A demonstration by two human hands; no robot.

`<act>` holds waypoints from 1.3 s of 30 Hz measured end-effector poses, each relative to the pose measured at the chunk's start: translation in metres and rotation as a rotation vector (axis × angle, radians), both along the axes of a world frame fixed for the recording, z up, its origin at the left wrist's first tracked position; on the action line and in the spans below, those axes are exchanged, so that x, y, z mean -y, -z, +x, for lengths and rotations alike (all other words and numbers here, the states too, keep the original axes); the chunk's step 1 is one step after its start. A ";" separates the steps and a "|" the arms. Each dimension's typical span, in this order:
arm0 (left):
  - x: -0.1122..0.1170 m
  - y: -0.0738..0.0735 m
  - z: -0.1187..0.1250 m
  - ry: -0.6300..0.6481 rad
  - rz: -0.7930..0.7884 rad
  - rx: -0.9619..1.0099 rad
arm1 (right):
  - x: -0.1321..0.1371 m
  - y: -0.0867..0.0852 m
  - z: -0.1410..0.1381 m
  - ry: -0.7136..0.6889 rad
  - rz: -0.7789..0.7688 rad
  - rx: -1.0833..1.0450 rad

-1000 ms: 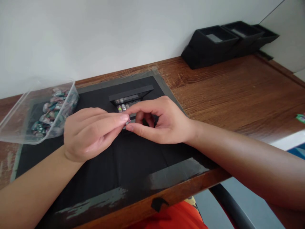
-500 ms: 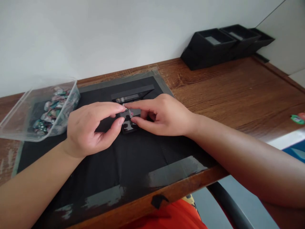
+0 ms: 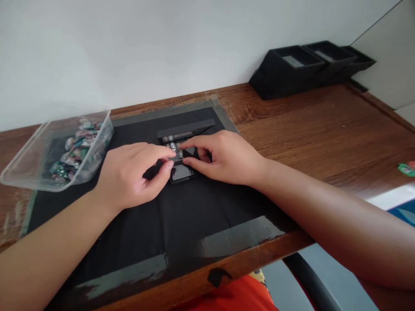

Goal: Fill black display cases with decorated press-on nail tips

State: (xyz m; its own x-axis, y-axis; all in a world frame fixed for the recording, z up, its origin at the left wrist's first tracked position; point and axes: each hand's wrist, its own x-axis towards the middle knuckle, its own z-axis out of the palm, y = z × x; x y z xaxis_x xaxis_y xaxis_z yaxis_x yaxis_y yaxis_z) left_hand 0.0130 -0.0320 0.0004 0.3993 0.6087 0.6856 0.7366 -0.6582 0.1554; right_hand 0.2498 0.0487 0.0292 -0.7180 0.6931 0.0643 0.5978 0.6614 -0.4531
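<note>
A low black case (image 3: 183, 172) with glossy sections and a raised lid lies on a black mat. Several small shiny clear pieces (image 3: 173, 147) rest in its middle section, by my fingertips. My left hand (image 3: 136, 172) reaches over the case's left edge, thumb and index tips a little apart with nothing visible between them. From the right, my right hand (image 3: 223, 155) holds a small clear piece (image 3: 180, 153) between thumb and index finger, its other fingers curled in. My fingers hide part of the case.
On the left, a clear plastic tub (image 3: 29, 166) holds many small wrapped pieces (image 3: 79, 149) in pink, teal and silver. Black open bins (image 3: 288, 77) stand against the wall. The black mat (image 3: 136, 242) is taped to the wooden table (image 3: 285, 129). A small green object (image 3: 406, 169) lies far right.
The view has shifted slightly. The piece at my right fingertips showed pink and now looks clear. My right thumb has moved off the front section, and my left fingertips have drawn slightly closer together.
</note>
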 end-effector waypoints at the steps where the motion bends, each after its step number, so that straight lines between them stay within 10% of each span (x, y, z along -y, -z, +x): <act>1: 0.000 0.000 0.001 -0.002 -0.020 -0.019 | 0.001 0.001 0.000 0.008 0.003 -0.005; 39: 0.009 0.006 0.015 -0.142 -0.192 -0.170 | 0.007 0.002 -0.002 0.044 -0.033 -0.063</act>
State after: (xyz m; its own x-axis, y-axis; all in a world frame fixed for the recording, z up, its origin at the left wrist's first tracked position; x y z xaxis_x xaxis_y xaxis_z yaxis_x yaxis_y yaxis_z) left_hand 0.0277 -0.0412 -0.0056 0.4003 0.7787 0.4830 0.8452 -0.5175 0.1339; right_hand 0.2482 0.0421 0.0273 -0.6822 0.7262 0.0849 0.5953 0.6191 -0.5121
